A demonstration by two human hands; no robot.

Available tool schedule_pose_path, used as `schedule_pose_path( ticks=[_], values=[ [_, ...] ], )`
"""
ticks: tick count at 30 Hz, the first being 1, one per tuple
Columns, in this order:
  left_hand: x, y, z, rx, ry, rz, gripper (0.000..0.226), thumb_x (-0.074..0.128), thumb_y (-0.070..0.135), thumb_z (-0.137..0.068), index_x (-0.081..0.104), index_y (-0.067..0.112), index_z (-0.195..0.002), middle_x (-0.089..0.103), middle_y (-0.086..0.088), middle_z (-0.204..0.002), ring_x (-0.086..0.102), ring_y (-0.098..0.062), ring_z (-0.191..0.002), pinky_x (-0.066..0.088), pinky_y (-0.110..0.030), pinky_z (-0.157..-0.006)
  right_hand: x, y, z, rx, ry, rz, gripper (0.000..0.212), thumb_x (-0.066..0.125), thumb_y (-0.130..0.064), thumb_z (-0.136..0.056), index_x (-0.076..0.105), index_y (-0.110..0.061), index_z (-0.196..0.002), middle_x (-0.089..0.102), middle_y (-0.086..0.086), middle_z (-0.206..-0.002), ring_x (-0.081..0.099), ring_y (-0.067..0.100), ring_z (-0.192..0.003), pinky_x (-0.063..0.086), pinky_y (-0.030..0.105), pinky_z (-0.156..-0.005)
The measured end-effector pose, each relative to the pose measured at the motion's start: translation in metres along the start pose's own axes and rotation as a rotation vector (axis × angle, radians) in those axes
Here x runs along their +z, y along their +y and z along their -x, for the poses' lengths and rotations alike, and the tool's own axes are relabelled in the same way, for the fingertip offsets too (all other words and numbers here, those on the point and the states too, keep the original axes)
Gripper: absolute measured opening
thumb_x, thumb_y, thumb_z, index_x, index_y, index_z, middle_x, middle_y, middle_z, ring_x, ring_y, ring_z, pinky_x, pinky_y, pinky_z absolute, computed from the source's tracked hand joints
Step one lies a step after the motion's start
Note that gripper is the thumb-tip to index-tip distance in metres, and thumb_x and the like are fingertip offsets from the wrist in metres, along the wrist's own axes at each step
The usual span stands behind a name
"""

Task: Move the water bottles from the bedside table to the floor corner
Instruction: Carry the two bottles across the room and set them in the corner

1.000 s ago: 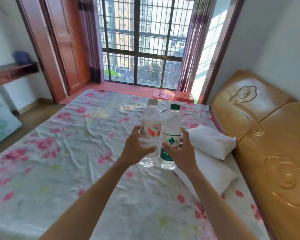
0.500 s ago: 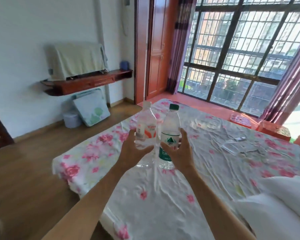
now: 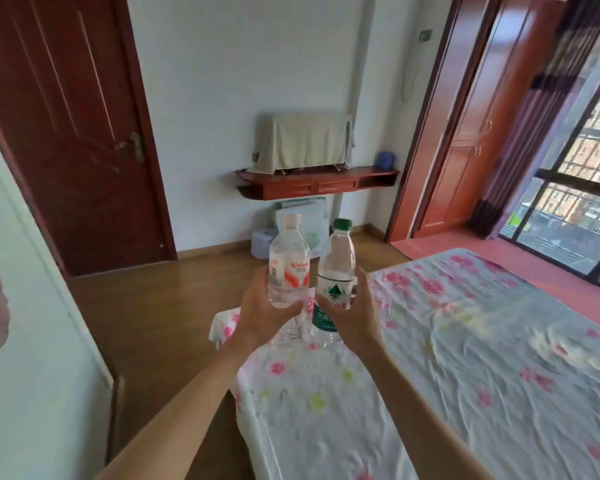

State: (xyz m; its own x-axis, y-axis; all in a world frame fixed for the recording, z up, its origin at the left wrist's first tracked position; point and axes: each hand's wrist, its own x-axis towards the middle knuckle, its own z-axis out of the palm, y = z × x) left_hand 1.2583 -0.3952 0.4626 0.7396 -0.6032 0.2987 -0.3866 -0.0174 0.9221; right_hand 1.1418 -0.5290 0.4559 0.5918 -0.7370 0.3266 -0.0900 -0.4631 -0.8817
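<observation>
A: What is the biggest thing near the fingers (image 3: 260, 284)?
B: The bed (image 3: 465, 358) in its flowered sheet. It spreads below them and off to their right; one of its corners lies right under them.
A: And to their left?
B: Brown wooden floor (image 3: 146, 306), running on beyond them to a dark red door (image 3: 66, 133), which is shut.
A: Straight ahead of them?
B: A wooden wall shelf (image 3: 316, 183), well apart from them, with something draped in a pale cloth (image 3: 302, 140) standing on it.
A: Now the hands.
B: Both arms are stretched forward. The left hand (image 3: 258, 315) wraps around the white-capped bottle (image 3: 289, 261), thumb across the front. The right hand (image 3: 354, 318) wraps around the green-capped bottle (image 3: 336, 268) the same way.
A: So neither grasp is loose?
B: No, each is curled around the lower half of its bottle.
A: Where are the bottles, then?
B: In the air above the bed's corner, upright, side by side, caps above the fingers. I cannot tell whether they touch each other.
</observation>
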Motion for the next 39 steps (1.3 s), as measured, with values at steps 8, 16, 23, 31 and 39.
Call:
schedule_pose_path(
  ticks=[8,16,23,31,39],
  values=[
    [-0.039,-0.022,-0.044,-0.063,0.149,-0.108,0.055,0.085,0.035,-0.066,0.047,0.035,-0.107,0.06,0.022,-0.095,0.061,0.012,-0.081,0.05,-0.009,-0.067,0.068,-0.007,-0.065,-0.085,-0.157,-0.038,0.074,0.084,-0.028,-0.074,0.041,-0.024,-0.135,0.057,-0.024,-0.101,0.062,-0.003,-0.088,0.058,0.024,-0.071],
    [-0.095,-0.056,-0.062,-0.118,0.284,-0.108,0.068,0.084,0.034,-0.069,0.044,0.026,-0.122,0.059,0.024,-0.103,0.061,0.009,-0.089,0.049,-0.006,-0.066,0.142,-0.017,-0.093,-0.118,-0.28,-0.009,0.075,0.084,-0.03,-0.074,0.04,-0.026,-0.135,0.068,-0.005,-0.109,0.067,0.009,-0.087,0.057,0.026,-0.07],
    [-0.144,-0.087,-0.095,-0.164,0.341,-0.074,0.078,0.077,0.05,-0.06,0.042,0.026,-0.126,0.059,0.026,-0.102,0.06,0.018,-0.086,0.048,-0.007,-0.066,0.216,-0.03,-0.119,-0.126,-0.351,-0.016,0.076,0.083,-0.032,-0.074,0.039,-0.027,-0.136,0.067,-0.004,-0.113,0.068,0.016,-0.096,0.059,0.04,-0.08],
    [-0.217,-0.133,-0.173,-0.188,0.338,-0.101,0.066,0.082,0.034,-0.073,0.041,0.029,-0.124,0.054,0.03,-0.1,0.058,0.015,-0.084,0.045,-0.006,-0.062,0.308,-0.048,-0.176,-0.101,-0.369,-0.046,0.074,0.083,-0.031,-0.074,0.038,-0.035,-0.133,0.065,-0.01,-0.113,0.067,0.011,-0.098,0.059,0.041,-0.083],
    [-0.284,-0.174,-0.238,-0.201,0.335,-0.11,0.071,0.082,0.037,-0.071,0.044,0.023,-0.129,0.055,0.027,-0.103,0.059,0.007,-0.089,0.046,-0.008,-0.07,0.395,-0.068,-0.222,-0.085,-0.372,-0.042,0.076,0.08,-0.025,-0.078,0.035,-0.025,-0.139,0.063,0.0,-0.124,0.064,0.018,-0.108,0.056,0.043,-0.09]
  ],
)
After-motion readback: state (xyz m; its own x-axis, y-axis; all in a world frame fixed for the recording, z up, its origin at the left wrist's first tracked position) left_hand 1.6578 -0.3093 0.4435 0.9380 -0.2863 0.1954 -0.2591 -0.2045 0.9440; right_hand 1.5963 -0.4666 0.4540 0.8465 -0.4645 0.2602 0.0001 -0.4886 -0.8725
